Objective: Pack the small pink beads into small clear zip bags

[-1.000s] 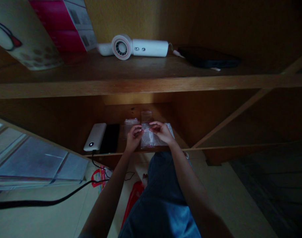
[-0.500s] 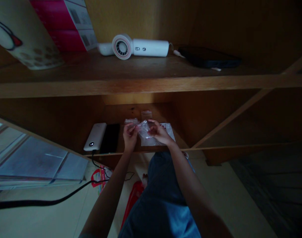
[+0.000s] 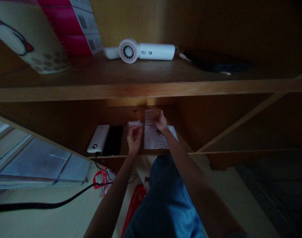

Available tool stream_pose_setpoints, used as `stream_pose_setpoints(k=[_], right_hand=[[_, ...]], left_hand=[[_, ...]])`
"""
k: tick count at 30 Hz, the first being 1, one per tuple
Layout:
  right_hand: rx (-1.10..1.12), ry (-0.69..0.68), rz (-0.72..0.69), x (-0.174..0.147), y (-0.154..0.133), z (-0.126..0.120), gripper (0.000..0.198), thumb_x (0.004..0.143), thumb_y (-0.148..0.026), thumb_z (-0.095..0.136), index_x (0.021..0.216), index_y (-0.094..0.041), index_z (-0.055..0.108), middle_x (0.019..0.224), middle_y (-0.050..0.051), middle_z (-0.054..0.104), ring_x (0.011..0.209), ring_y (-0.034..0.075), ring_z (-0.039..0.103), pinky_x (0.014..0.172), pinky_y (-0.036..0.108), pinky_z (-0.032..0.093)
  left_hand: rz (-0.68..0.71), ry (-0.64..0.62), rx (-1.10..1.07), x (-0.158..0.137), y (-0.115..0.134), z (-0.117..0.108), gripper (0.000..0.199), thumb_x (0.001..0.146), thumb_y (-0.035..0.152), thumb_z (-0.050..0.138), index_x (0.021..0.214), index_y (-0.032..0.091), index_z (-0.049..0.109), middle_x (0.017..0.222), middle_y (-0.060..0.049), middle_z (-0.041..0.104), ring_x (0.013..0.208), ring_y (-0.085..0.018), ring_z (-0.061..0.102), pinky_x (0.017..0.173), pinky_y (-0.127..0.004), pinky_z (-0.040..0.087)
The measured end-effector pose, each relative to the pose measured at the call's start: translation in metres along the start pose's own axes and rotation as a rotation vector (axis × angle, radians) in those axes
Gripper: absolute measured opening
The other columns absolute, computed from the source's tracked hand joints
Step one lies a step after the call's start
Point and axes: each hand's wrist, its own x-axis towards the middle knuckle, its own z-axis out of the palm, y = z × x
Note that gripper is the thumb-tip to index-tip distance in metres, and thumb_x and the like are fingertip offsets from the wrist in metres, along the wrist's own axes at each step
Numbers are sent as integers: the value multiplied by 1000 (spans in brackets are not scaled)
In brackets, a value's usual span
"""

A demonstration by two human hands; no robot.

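On the lower shelf, my right hand (image 3: pixel 161 121) is over a clear zip bag (image 3: pixel 149 115), its fingers pinched at the plastic. Small reddish bits show near those fingertips, too blurred to name. Below the bag lies a whitish plastic sheet (image 3: pixel 153 141), with small dark beads or a string of them (image 3: pixel 159 132) beside my right wrist. My left hand (image 3: pixel 134 138) hovers at the shelf's front with loosely bent fingers and nothing visible in them. Just beyond its fingertips is a small pile of clear plastic bags (image 3: pixel 135 123).
A white power bank (image 3: pixel 98 138) with a black cable and a dark phone-like slab (image 3: pixel 113 140) lie left of my hands. On the upper shelf (image 3: pixel 151 91) stand a patterned cup (image 3: pixel 42 43) and pink boxes (image 3: pixel 66 29), beside a white handheld fan (image 3: pixel 155 51) and a dark phone (image 3: pixel 217 61).
Both hands were together on a crumpled clear bag. They have parted: my right hand has moved farther back over the zip bag, while the left stays near the small bags.
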Motion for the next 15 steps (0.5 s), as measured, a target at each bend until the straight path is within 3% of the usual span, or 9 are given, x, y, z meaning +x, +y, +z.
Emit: stream_pose_setpoints(k=[9,12,15], right_hand=[[-411,-38,116,4,-2,5,49,74,-24,53,122,-18,44,91,11,66,85,26,62,71,35,48],[-446,17,2,4,3,3,46,72,-26,56,117,-17,48,102,13,63,98,27,57,81,37,46],[-309,132,-136,-1,1,-4,35,72,-26,56,106,-17,54,104,11,61,100,24,54,89,38,42]], left_hand=[[-18,-14,0,1,1,0,19,79,33,59,92,19,56,86,-3,61,78,-14,59,73,-26,47],[-13,-21,22,1,2,0,19,80,33,58,92,19,56,85,-3,61,78,-14,59,72,-26,47],[-6,-22,37,1,1,0,18,79,32,59,91,19,57,84,-3,61,78,-14,59,73,-27,47]])
